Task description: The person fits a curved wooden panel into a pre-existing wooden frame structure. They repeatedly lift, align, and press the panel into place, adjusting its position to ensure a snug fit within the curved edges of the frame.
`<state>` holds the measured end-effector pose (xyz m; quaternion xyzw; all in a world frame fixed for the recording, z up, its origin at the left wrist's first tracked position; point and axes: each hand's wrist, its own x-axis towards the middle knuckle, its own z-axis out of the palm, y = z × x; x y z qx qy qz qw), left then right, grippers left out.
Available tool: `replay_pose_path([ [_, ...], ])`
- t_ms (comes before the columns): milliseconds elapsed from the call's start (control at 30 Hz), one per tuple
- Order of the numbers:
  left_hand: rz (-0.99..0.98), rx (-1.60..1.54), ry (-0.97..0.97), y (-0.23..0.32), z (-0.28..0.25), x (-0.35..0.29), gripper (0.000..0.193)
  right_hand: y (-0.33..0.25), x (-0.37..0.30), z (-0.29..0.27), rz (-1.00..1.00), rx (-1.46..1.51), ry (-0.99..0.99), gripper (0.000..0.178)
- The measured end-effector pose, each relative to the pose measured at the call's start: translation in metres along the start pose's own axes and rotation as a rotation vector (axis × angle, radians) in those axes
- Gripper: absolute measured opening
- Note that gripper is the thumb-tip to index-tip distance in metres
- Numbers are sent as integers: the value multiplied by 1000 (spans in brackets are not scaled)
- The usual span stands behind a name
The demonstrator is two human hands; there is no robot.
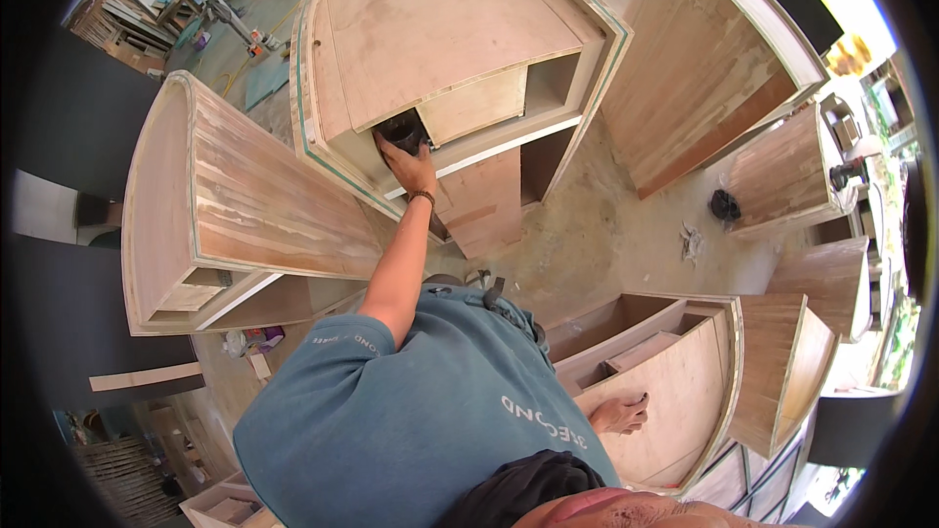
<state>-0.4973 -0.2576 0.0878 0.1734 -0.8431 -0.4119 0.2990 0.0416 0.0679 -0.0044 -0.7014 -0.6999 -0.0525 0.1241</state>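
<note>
My left hand, with a bracelet at its wrist, is closed round a dark cup-shaped thing. That thing sits partly inside an opening at the left front corner of a curved plywood cabinet. Beside it is a pale drawer-like panel, with an open compartment to its right. The far side of the cup-shaped thing is hidden in shadow. Low on the right, my right hand rests on the plywood face of another cabinet. Its fingers are slightly bent and apart, with nothing visible in them.
Rounded cabinets stand close by at the left and the right. A loose board leans below the front cabinet. On the concrete floor lie a crumpled scrap and a black bag.
</note>
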Motion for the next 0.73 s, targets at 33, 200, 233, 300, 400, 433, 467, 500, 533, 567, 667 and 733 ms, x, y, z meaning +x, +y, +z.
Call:
replay_pose_path([
  [33,19,-5,1,2,-3,-2,103,-1,0,-1,-4,5,2,34],
  [200,27,-40,-26,-2,-10,-13,92,2,0,1,25,-34,-31,34],
  [233,25,-39,-35,-4,-10,-15,91,2,1,1,26,-32,-32,34],
  [300,42,-30,-38,-8,-12,-21,91,2,0,0,29,-45,-31,34],
  [400,85,-15,-51,-14,-20,-30,93,2,0,1,18,-35,-17,33],
  [433,89,-18,-75,-16,-24,-34,93,2,0,2,11,-27,-12,33],
  [467,92,-21,-97,-18,-29,-37,94,1,0,2,19,-30,-17,33],
  [500,63,-28,-127,-17,-35,-41,93,1,0,1,25,-35,-22,33],
  [533,33,-35,-155,-15,-42,-44,93,1,1,0,29,-41,-27,33],
  [567,3,-41,-182,-16,-48,-47,92,2,2,2,33,-44,-26,33],
  [667,119,-3,-172,-26,-71,-52,92,2,1,6,37,-47,-46,34],
  [733,127,-77,-242,-16,-93,-55,94,3,2,4,58,-51,-63,35],
])
